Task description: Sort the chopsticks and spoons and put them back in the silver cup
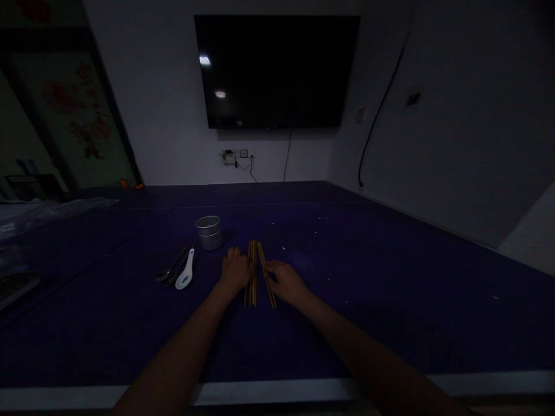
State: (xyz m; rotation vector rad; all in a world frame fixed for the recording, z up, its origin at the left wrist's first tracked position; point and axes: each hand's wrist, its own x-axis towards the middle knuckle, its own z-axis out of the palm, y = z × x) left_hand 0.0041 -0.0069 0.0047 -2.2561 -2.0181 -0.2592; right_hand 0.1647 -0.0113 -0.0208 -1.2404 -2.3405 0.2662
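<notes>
Wooden chopsticks (pixel 252 289) lie in a group lengthwise on the dark purple surface, with my left hand (pixel 236 269) closed at their left edge, its fingers curled against them. A few more chopsticks (pixel 269 289) lie slightly slanted to the right, a narrow gap apart from the group. My right hand (pixel 286 281) pinches these from the right side, thumb and fingertips around their middle. Beyond my left hand stands an upright metal cup (pixel 210 234). Left of it are a white ceramic spoon (pixel 185 274) with a blue mark and metal spoons (pixel 165 276), partly overlapping.
The purple table surface (pixel 390 277) has small white scraps scattered on it. Clear plastic wrapping (pixel 56 211) lies at the far left, with a dark flat object (pixel 17 289) nearer. A television (pixel 277 72) hangs on the wall above sockets (pixel 238 155) and cables.
</notes>
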